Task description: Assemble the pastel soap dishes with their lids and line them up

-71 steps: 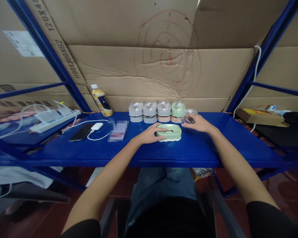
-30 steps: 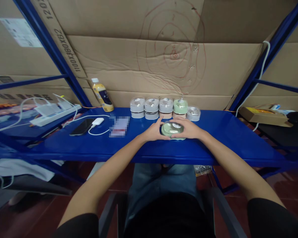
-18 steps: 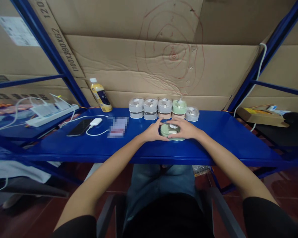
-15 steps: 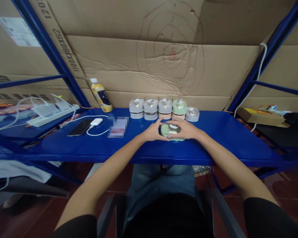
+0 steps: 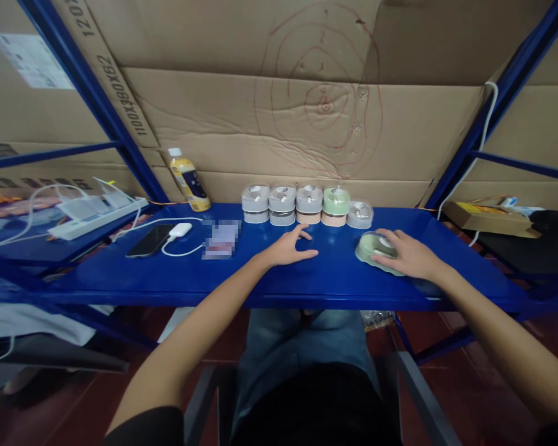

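Right grip [image 5: 410, 253] arches, seemingly palm-down, over green box [image 5: 366, 246].

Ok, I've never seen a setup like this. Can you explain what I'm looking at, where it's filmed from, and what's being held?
There's no machine here, just a person working bare-handed. The view comes from one camera worn on their head, looking forward and down.

The right hand grips a green container over the right part of the blue table; blur hides whether it touches the surface. The left hand is open, holding nothing.

Along the back stand four two-high container stacks, with a single gray container beside them. Further left are a yellow bottle, a dark phone, a white charger and a pixelated item.
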